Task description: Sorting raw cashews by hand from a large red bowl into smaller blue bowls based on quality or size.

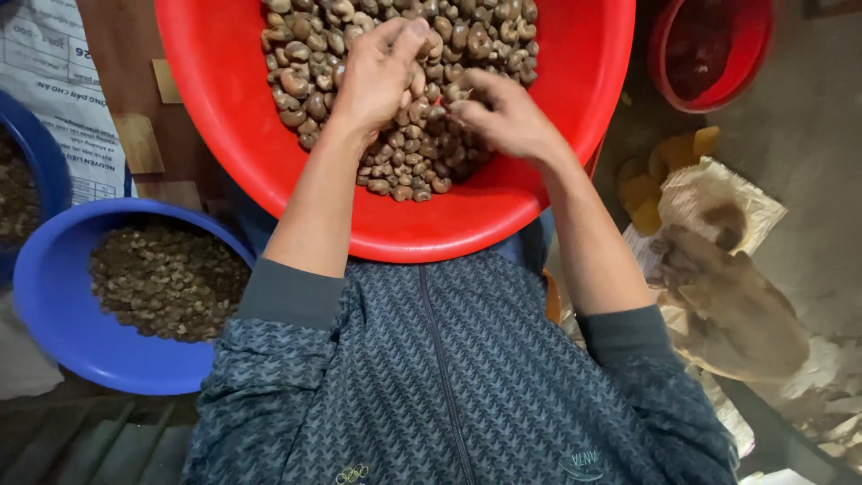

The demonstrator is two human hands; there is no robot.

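A large red basin (224, 108) sits on my lap, holding a heap of brown, curved nuts in their shells (404, 153). My left hand (377, 76) lies palm down on the heap with its fingers bent over the nuts; what is under the palm is hidden. Just to its right, my right hand (505, 115) pinches a single nut (454, 93) between thumb and fingertips, right above the pile. Both forearms are bare below the dark patterned jacket sleeves.
A blue basin (54, 278) of smaller dark pieces stands at my left, with another blue basin (49, 171) behind it. A smaller red bucket (750, 54) is at the upper right. Crumpled brown sacks (727, 305) lie to my right, and a white printed sack (54, 81) at the upper left.
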